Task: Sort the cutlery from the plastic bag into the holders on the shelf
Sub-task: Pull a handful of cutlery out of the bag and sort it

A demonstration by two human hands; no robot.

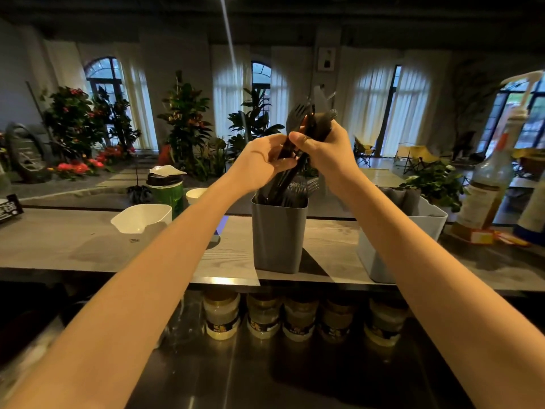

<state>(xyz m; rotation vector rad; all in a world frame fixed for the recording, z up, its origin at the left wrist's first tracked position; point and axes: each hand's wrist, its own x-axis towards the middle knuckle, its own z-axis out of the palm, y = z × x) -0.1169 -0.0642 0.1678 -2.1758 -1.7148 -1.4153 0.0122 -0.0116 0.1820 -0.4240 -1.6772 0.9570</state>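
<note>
Grey holder (278, 240) stands close to the front edge of the shelf (73, 246), with black forks (298, 191) upright inside. To its left the shelf top is bare as far as the white tub (141, 218). To its right there's only a narrow gap before the pale bin (427, 228), whose front corner comes near the shelf edge. A green can (166, 191) and a paper cup (196, 196) sit behind and to the left, well apart from the holder. The pump bottle (488, 184) is at the far right, past the bin. Below the shelf lip a row of jars (265, 317) stands at the back of the steel counter (236, 373).

Your forearms come in from both lower corners and cross over the shelf's front edge. Both hands are raised and meet right above the holder's mouth.

Your left hand (264, 165) has its fingers curled round the lower handles of the black cutlery bundle (309, 119). Your right hand (324, 152) grips the bundle just above that, thumb pressed flat on the near side and fingers wrapped behind. The two thumbs nearly touch.

The bundle tilts up and to the right, fork tines on top, clear of everything on the shelf. Its lower ends reach down towards the holder's mouth. That part is blurred, so I can't tell whether they touch the forks inside.
</note>
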